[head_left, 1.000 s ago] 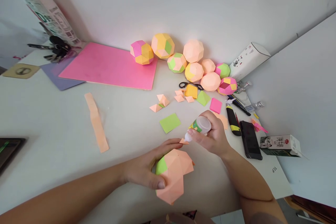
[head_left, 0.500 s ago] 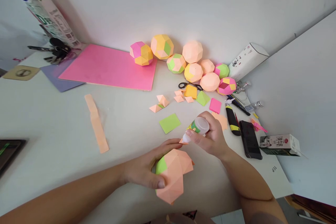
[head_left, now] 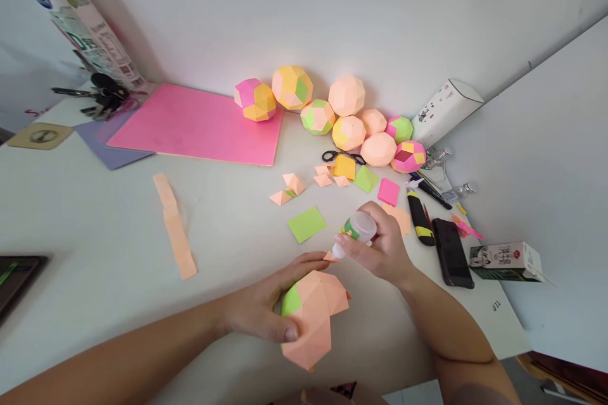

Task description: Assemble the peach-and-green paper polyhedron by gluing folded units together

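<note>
My left hand (head_left: 266, 304) is closed around a part-built peach paper polyhedron (head_left: 316, 316) with one green face, held just above the white table (head_left: 95, 228). My right hand (head_left: 382, 250) grips a small glue bottle (head_left: 357, 231), tipped so its nozzle touches a small peach paper flap (head_left: 329, 257) at the top of the polyhedron, beside my left fingertips.
Several finished paper balls (head_left: 349, 114) line the wall at the back. Loose paper squares and folded pieces (head_left: 308, 223), black scissors (head_left: 339, 155), a pink sheet (head_left: 194, 123), a peach strip (head_left: 175, 228), pens, a phone (head_left: 451, 252) and a carton (head_left: 506, 261) lie around.
Both hands hold nearly still; the glue bottle's nozzle has shifted very slightly along the flap. The view has tilted a little.
</note>
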Demonstrator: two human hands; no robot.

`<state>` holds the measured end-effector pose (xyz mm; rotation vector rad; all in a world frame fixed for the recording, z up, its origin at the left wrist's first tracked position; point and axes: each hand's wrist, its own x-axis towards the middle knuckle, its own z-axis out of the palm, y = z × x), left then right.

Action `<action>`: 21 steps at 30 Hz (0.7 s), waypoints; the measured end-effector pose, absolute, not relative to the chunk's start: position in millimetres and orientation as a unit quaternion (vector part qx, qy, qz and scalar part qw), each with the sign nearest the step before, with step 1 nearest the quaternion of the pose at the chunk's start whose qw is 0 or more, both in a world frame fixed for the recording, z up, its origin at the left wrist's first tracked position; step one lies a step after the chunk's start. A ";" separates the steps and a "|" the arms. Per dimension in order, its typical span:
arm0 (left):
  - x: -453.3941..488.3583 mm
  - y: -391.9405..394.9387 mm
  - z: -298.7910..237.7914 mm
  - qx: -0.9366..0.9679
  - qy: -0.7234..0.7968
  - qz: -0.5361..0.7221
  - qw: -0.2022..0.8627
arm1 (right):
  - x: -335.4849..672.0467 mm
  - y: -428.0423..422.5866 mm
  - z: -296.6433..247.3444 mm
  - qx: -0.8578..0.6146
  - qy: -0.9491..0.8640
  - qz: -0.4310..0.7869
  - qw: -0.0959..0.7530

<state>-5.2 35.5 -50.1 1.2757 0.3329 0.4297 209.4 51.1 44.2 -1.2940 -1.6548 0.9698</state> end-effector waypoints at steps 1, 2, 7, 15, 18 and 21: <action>-5.1 35.4 -49.6 0.588 0.154 0.200 0.769 | 208.4 50.9 43.5 -0.508 -0.652 0.388 0.407; -5.1 35.3 -49.1 0.588 0.154 0.200 0.768 | 207.6 50.8 42.8 -0.505 -0.650 0.391 0.412; -4.9 36.0 -47.5 0.593 0.150 0.198 0.766 | 208.4 52.9 42.1 -0.506 -0.646 0.393 0.416; -4.2 38.5 -50.1 0.604 0.137 0.204 0.758 | 208.4 53.7 42.4 -0.503 -0.650 0.379 0.426; -4.2 38.3 -49.9 0.605 0.139 0.208 0.756 | 207.9 54.9 42.3 -0.502 -0.650 0.374 0.431; -4.0 38.2 -47.2 0.589 0.143 0.204 0.768 | 209.0 55.5 43.5 -0.504 -0.649 0.385 0.421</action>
